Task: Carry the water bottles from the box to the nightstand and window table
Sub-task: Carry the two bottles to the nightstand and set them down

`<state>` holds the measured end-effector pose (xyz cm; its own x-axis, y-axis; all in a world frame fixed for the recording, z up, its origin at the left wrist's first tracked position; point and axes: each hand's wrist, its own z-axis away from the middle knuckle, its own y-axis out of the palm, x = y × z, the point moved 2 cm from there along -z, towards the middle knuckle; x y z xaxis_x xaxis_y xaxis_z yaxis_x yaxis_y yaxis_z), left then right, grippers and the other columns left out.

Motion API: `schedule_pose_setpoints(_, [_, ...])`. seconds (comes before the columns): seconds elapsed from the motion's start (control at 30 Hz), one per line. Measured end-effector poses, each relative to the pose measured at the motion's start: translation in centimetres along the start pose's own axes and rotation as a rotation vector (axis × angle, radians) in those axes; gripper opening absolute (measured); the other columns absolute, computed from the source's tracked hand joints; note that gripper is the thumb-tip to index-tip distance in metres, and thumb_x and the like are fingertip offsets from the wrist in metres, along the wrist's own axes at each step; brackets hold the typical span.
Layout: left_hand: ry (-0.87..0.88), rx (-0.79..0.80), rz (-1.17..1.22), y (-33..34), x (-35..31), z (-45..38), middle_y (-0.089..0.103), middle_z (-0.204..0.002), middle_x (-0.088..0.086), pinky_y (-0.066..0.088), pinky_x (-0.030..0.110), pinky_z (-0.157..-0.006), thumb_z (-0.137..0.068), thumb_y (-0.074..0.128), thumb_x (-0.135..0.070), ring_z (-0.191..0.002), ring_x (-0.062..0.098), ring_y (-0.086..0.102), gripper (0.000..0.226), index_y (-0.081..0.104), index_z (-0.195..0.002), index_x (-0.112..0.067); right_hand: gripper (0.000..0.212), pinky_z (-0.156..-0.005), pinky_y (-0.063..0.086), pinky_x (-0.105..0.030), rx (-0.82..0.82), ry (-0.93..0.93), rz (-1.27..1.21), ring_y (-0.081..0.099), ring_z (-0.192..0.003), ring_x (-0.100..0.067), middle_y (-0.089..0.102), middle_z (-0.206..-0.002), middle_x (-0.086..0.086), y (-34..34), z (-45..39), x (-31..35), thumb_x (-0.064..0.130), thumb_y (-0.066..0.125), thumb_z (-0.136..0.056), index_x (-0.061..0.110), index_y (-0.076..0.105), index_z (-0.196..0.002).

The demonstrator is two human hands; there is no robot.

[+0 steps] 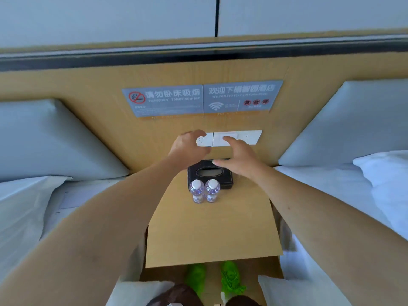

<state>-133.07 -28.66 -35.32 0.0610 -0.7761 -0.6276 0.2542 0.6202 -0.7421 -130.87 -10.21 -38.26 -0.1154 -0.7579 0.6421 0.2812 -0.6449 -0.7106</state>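
Note:
Two small clear water bottles with white caps, one on the left [197,191] and one on the right [212,189], stand upright side by side on the wooden nightstand [212,230], just in front of a black tissue box [209,173]. My left hand [187,146] is raised above and behind the bottles, fingers curled, near the wall sockets, holding nothing I can see. My right hand [238,157] hovers over the tissue box with fingers spread and empty. Neither hand touches a bottle.
A white switch and socket panel [234,138] and two grey signs [201,99] sit on the wooden headboard wall. Beds with white sheets and pillows flank the nightstand on the left [33,206] and on the right [364,184]. Green shoes [231,277] show below.

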Motion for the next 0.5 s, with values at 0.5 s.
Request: schedule_pose_setpoints(0.5, [0.821,0.169,-0.144,-2.3,-26.0,5.6,0.058,-0.139,0.005,0.045,0.029,-0.080,-0.089,0.069,-0.037,-0.098,0.021,0.061,0.057,0.053,-0.143,-0.027,0.097,-0.114,0.039,-0.043,-0.637,0.361,0.112,0.039,-0.144,-0.027,0.041,-0.157,-0.008,-19.3,22.4,0.9,0.050,0.082,-0.080,0.025,0.031,-0.159])
